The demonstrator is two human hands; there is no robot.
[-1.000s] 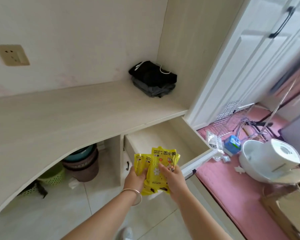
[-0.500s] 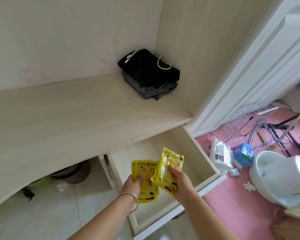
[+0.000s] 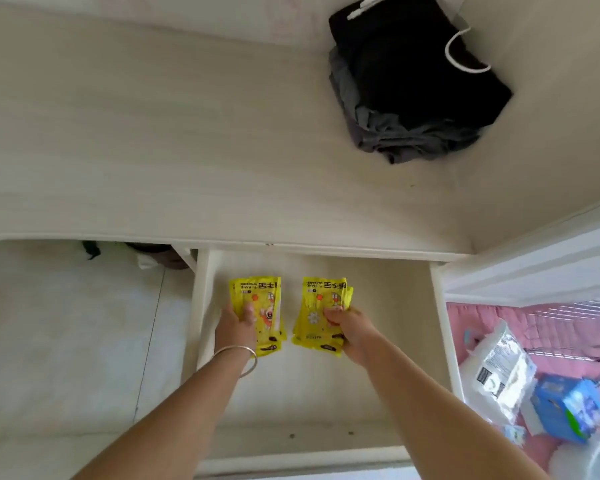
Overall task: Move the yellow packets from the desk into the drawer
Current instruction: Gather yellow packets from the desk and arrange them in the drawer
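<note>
Yellow packets (image 3: 269, 308) are the smallest things here, so begin with what surrounds them. Largest is the pale wood desk (image 3: 187, 140), which fills the upper half of the view; a pile of black and grey folded clothes (image 3: 409, 84) with a white cord sits on it near the far right corner. Below the desk edge the drawer (image 3: 388, 306) stands pulled out, its pale floor showing between white side walls. Left of the drawer lies light tiled floor (image 3: 66, 341); right of it a pink mat (image 3: 482, 327) carries a white plastic bag (image 3: 496, 372) and a blue box (image 3: 565, 414), just beside each other.

Both forearms reach down into the drawer. The left hand (image 3: 236, 323), with a silver bangle (image 3: 238, 355) on its wrist, grips one stack of the packets — thumb curled across the printed front, the stack low against the drawer floor near the left wall. The right hand (image 3: 350, 327) pinches a second stack (image 3: 317, 303) the same way, thumb on top and fingers beneath, near the drawer's middle. The two stacks sit side by side, apart — whether they rest on the drawer floor cannot be told.
</note>
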